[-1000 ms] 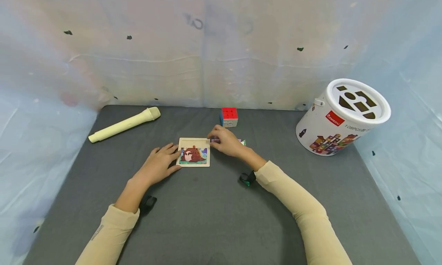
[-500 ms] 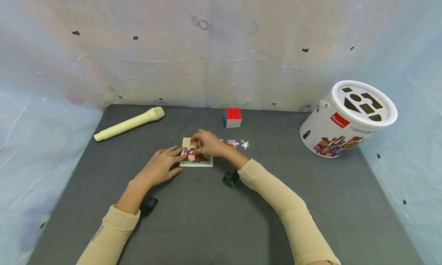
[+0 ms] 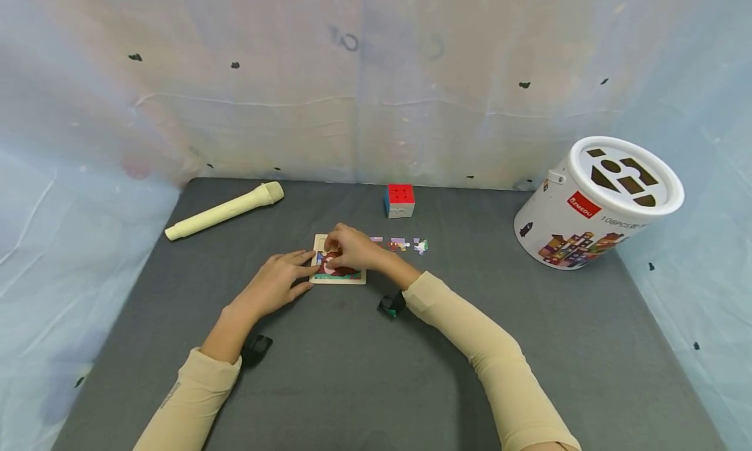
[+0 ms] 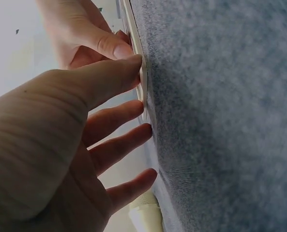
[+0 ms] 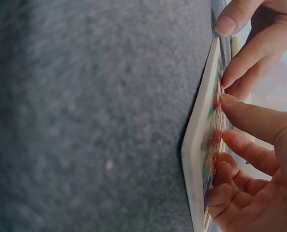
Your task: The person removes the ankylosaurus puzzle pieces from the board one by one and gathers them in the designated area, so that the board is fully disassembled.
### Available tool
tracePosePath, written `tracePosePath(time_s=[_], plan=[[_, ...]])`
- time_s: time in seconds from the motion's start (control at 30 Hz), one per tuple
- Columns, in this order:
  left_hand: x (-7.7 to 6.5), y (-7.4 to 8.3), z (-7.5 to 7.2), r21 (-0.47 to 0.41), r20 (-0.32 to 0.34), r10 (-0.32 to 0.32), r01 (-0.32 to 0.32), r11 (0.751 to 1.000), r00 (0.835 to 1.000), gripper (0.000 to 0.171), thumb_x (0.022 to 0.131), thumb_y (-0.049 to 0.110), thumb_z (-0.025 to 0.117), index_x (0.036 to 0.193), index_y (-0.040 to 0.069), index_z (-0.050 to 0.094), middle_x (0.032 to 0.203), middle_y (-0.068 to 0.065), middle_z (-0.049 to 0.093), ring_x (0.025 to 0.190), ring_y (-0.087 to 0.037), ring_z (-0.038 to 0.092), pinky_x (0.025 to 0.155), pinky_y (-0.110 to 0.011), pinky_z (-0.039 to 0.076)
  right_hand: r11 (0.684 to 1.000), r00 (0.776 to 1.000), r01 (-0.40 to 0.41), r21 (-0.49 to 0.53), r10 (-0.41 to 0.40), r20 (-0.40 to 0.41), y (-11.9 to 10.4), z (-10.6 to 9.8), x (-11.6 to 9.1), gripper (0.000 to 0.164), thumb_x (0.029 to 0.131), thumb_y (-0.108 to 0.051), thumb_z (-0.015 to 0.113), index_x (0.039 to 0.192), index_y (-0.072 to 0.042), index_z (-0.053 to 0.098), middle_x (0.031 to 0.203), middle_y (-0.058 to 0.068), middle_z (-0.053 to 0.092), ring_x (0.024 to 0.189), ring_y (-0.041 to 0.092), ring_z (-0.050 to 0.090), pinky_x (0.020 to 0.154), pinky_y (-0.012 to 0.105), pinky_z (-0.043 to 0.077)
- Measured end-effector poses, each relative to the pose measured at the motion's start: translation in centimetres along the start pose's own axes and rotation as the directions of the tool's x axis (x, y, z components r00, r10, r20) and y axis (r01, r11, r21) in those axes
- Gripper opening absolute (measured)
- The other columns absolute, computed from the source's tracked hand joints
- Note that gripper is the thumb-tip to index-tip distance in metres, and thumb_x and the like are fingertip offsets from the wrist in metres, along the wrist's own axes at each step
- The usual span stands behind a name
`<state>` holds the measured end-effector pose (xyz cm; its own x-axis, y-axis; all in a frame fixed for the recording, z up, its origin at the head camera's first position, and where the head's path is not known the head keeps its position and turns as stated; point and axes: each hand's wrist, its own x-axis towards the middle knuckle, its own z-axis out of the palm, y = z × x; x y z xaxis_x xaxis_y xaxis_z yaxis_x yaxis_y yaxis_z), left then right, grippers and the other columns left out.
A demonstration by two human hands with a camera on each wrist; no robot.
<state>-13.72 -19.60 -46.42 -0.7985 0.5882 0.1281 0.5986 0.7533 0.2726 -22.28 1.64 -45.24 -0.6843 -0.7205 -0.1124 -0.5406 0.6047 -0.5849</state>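
A small wooden puzzle board [image 3: 356, 282] with a red dinosaur picture lies flat on the grey table. My left hand [image 3: 273, 283] rests at its left side, fingers spread; in the left wrist view the thumb [image 4: 128, 65] touches the board's pale edge. Over the upper part of the picture, my right hand [image 3: 354, 248] has thumb and fingertips brought down onto the puzzle, pinching a puzzle piece mostly hidden by the fingers. In the right wrist view, the right hand's other fingers [image 5: 223, 169] curl close against the picture. Several loose puzzle pieces [image 3: 399, 244] lie in a row right of the board.
Behind the board stands a puzzle cube [image 3: 400, 201] with a red top. A pale yellow microphone-shaped stick [image 3: 226, 212] lies at the back left. At the right is a white block bucket [image 3: 593, 209] with shape holes in its lid. Plastic sheeting surrounds the table.
My right hand has moved left from the board's right edge, carrying a purple piece, onto the picture, uncovering the loose pieces. My left hand stays at the board's left side. The head view shifts slightly.
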Motion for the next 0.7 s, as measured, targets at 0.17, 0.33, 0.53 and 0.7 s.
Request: tracePosePath(time_s=[0.17,0.33,0.53,0.7], plan=[[-0.03,-0.23,0.10,-0.020,-0.010,0.009,-0.009,1.000,1.000,0.037,0.088,0.017,0.078,0.123,0.007,0.072,0.142,-0.020,0.054,0.130,-0.041,0.052,0.099,-0.062,0.043,1.000,1.000,0.005,0.020,-0.005,-0.004,0.07,0.08,-0.03,0.027,0.089,-0.020,0.078,0.110,-0.006,0.069,0.105,0.006,0.055,0.088,0.017,0.055,0.076,0.027,0.045],[0.00,-0.32,0.01,-0.059,-0.007,0.010,-0.010,0.998,1.000,0.048,0.081,0.028,0.083,0.122,0.006,0.073,0.142,-0.021,0.054,0.130,-0.041,0.051,0.100,-0.062,0.042,0.999,1.000,0.015,0.031,-0.014,-0.013,0.25,0.14,-0.07,0.026,0.089,-0.020,0.078,0.110,-0.006,0.069,0.104,0.005,0.055,0.087,0.017,0.055,0.076,0.027,0.044],[0.06,-0.50,0.17,-0.069,-0.015,0.015,-0.016,0.997,1.000,0.056,0.080,0.042,0.083,0.121,0.005,0.073,0.140,-0.023,0.054,0.128,-0.042,0.053,0.099,-0.062,0.044,0.999,0.999,0.028,0.033,-0.028,-0.016,0.40,0.24,-0.01,0.027,0.090,-0.020,0.078,0.110,-0.006,0.068,0.104,0.006,0.056,0.087,0.017,0.054,0.076,0.028,0.044],[0.04,-0.44,0.25,-0.078,-0.016,0.005,-0.006,0.997,1.000,0.049,0.083,0.035,0.083,0.121,0.005,0.073,0.140,-0.023,0.055,0.129,-0.043,0.052,0.098,-0.063,0.043,0.999,0.999,0.030,0.032,-0.029,-0.020,0.43,0.25,-0.06,0.027,0.089,-0.018,0.079,0.109,-0.005,0.067,0.103,0.006,0.056,0.088,0.018,0.055,0.076,0.028,0.044]])
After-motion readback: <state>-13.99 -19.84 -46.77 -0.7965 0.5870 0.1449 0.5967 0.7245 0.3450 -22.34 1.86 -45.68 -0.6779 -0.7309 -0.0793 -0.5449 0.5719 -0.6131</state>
